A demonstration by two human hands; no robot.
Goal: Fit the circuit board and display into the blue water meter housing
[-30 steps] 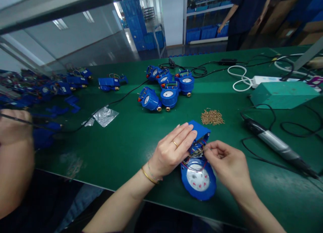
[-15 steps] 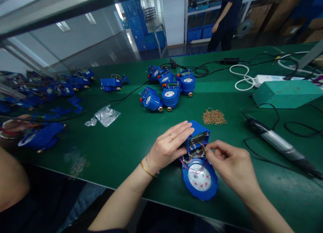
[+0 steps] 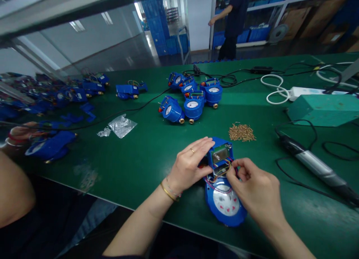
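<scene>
A blue water meter (image 3: 226, 203) lies in front of me on the green bench, its round clear dial toward me. Its electronics housing (image 3: 221, 154) is uncovered, showing a circuit board and coloured wires (image 3: 221, 173). My left hand (image 3: 190, 161) grips the housing from the left, fingers over its top and thumb near the wires. At the right edge of the housing, my right hand (image 3: 252, 180) pinches the thin wires between thumb and forefinger. Beyond the meter lies a heap of small brass-coloured screws (image 3: 242, 132).
Several blue meters (image 3: 193, 104) stand at the back middle. On the right are an electric screwdriver (image 3: 316, 163), a green box (image 3: 325, 109) and loose cables. A plastic bag (image 3: 122, 126) lies to the left. A co-worker's hand (image 3: 24, 131) is beside another meter (image 3: 50, 145). Someone stands beyond the bench.
My view has shifted slightly. The housing's opening now faces me more, and my left thumb sits closer to the wires. The person beyond the bench has moved left.
</scene>
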